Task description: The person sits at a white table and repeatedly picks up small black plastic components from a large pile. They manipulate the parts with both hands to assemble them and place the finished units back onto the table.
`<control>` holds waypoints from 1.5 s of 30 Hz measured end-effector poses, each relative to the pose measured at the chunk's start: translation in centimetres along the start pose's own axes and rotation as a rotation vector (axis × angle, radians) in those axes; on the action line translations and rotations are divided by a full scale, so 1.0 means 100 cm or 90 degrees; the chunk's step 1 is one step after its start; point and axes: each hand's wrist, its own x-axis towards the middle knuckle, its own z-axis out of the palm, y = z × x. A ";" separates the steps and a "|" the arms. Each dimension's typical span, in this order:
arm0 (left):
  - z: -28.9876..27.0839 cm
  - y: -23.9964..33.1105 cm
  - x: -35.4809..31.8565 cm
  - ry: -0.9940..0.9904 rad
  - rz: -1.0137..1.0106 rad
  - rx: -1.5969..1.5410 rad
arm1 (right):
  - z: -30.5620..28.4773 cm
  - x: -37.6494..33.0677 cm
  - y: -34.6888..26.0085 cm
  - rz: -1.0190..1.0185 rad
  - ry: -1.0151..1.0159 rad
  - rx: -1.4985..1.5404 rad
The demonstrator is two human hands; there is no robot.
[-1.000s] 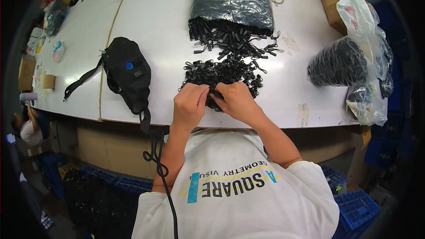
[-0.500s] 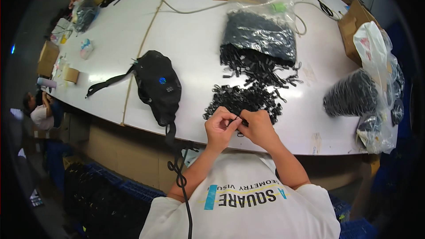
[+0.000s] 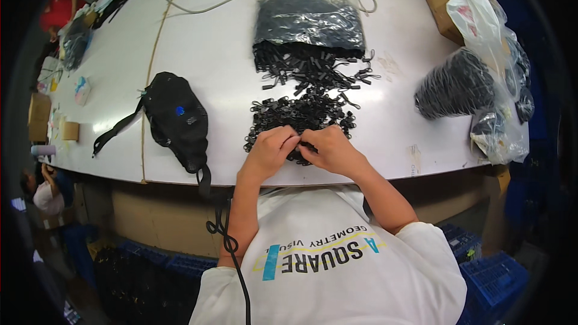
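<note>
A heap of small black cord pulls (image 3: 274,110), many with looped ends, lies on the white table (image 3: 385,138) in front of me. My left hand (image 3: 274,146) is closed in a pinch over the heap's near edge. Close beside it, my right hand (image 3: 332,150) is closed too, its thumb and fingertips meeting the left ones. Between them shows a bit of a small black cord pull, mostly hidden by the fingers. Behind the heap, an open clear plastic bag (image 3: 310,21) full of the same black pieces spills some out toward me.
To the left lies a black mesh pouch (image 3: 174,111) with a strap; a black cord (image 3: 241,277) hangs below it. On the right are a wrapped black bundle (image 3: 456,84), plastic bags (image 3: 478,18) and a cardboard box (image 3: 442,0). Other people (image 3: 51,195) are at the far left.
The whole view has shifted, so the table's things stand further left and higher. My left hand has turned, its knuckles now upward; both hands stay together at the heap.
</note>
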 end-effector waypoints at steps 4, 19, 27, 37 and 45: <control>-0.007 -0.018 -0.002 -0.122 0.117 0.023 | 0.002 -0.014 0.003 -0.024 -0.049 0.016; 0.005 -0.016 -0.068 0.294 -0.253 0.341 | -0.081 -0.082 0.093 0.401 0.263 -0.205; -0.007 -0.034 -0.080 0.231 -0.190 0.527 | -0.074 -0.066 0.085 0.489 0.335 0.362; -0.010 -0.033 -0.072 0.246 -0.235 0.460 | -0.037 -0.019 0.048 0.355 0.236 0.515; -0.021 -0.035 -0.069 0.210 -0.283 0.390 | -0.020 -0.021 0.033 0.335 0.188 0.404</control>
